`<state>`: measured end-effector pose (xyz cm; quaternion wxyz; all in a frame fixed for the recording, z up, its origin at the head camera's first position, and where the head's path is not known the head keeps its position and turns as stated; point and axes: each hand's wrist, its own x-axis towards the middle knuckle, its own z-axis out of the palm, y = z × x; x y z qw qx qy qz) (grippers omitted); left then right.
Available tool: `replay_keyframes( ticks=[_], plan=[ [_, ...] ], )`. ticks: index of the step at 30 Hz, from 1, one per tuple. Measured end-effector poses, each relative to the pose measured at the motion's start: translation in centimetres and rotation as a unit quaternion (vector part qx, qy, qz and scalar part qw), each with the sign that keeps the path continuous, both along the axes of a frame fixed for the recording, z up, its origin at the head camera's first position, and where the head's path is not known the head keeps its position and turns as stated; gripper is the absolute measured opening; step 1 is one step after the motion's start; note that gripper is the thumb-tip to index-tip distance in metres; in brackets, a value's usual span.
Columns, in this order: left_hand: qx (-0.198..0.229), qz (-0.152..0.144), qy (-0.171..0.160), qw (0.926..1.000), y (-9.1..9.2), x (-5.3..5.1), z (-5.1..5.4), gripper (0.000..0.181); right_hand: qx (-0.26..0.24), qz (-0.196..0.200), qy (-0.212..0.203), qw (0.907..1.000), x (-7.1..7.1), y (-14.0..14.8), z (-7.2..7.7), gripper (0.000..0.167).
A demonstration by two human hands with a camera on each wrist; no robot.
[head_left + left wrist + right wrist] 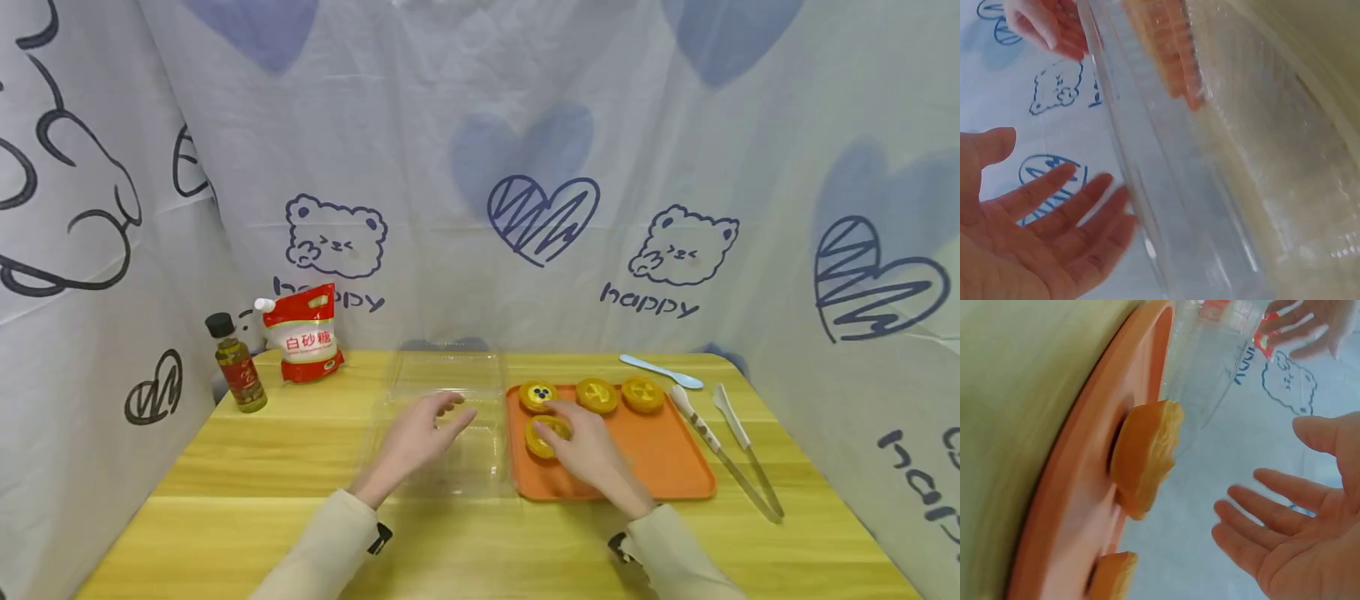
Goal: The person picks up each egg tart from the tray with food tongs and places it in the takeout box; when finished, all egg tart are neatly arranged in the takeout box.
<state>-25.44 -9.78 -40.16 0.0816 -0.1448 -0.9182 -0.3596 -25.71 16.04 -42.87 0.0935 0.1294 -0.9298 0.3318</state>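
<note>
The left hand [426, 433] hovers over a clear plastic container [480, 454] that stands with its lid raised; its fingers are spread and hold nothing, as the left hand [1054, 237] shows in the left wrist view. Above the left part of the orange tray [660, 467] is the right hand [588, 446], near a tart [542, 442] in the front. In the right wrist view the right hand [1297, 519] has extended fingers, apart from the tart [1144, 456] on the tray [1063, 506]. A tart with dark berries [534, 395] sits behind.
Two more tarts [597, 396] [642, 395] lie along the tray's back. Tongs [738, 471] and a light blue utensil [660, 370] lie on the right. A bottle [240, 371] and a red-and-white bag [306, 337] stand at the back left of the wooden table [247, 467].
</note>
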Motion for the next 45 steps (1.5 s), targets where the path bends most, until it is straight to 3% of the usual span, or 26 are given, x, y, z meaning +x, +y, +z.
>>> replay_keyframes(
  ticks=[5, 10, 14, 18, 20, 25, 28, 31, 34, 39, 43, 45],
  plan=[
    [0.075, 0.015, -0.006, 0.9971, -1.7, -0.6, 0.1, 0.027, -0.078, 0.008, 0.006, 0.9969, -0.4, 1.7, -0.5, 0.032],
    [0.123, 0.006, -0.031, 0.9918, -3.8, -1.1, 0.2, 0.024, -0.085, 0.011, 0.003, 0.9963, -0.8, 4.2, -0.9, 0.024],
    [0.147, 0.0, -0.077, 0.9861, -5.5, -1.7, 0.0, 0.031, -0.119, 0.006, -0.038, 0.9922, -1.0, 6.5, -1.0, 0.026],
    [0.166, 0.008, -0.123, 0.9784, -7.1, -2.3, -0.3, 0.034, -0.199, 0.001, -0.1, 0.975, -1.2, 8.9, -1.1, 0.036],
    [0.173, 0.008, -0.136, 0.9755, -8.0, -2.6, -0.5, 0.033, -0.209, 0.001, -0.109, 0.9717, -1.3, 10.4, -1.2, 0.041],
    [0.194, -0.006, -0.145, 0.9702, -10.3, -3.1, -1.2, 0.037, -0.19, 0.008, -0.143, 0.9714, -1.0, 14.8, -1.1, 0.05],
    [0.208, 0.0, -0.161, 0.9648, -11.4, -2.9, -1.7, 0.041, -0.191, 0.005, -0.173, 0.9661, -0.5, 17.7, -1.0, 0.053],
    [0.215, 0.014, -0.185, 0.9589, -12.3, -2.8, -2.1, 0.042, -0.198, 0.009, -0.181, 0.9632, -0.2, 20.5, -1.0, 0.044],
    [0.208, 0.018, -0.199, 0.9576, -13.0, -2.9, -2.3, 0.043, -0.197, 0.023, -0.167, 0.9657, 0.1, 22.9, -1.1, 0.034],
    [0.181, -0.004, -0.224, 0.9577, -13.8, -3.4, -2.9, 0.05, -0.133, 0.005, -0.148, 0.98, 0.5, 26.2, -1.5, 0.032],
    [0.166, -0.017, -0.245, 0.955, -14.2, -3.4, -3.4, 0.054, -0.077, -0.022, -0.184, 0.9797, 0.7, 27.9, -2.1, 0.046],
    [0.176, -0.025, -0.258, 0.9498, -14.4, -3.3, -3.7, 0.055, -0.056, -0.033, -0.206, 0.9764, 0.8, 28.6, -2.5, 0.051]
  ],
)
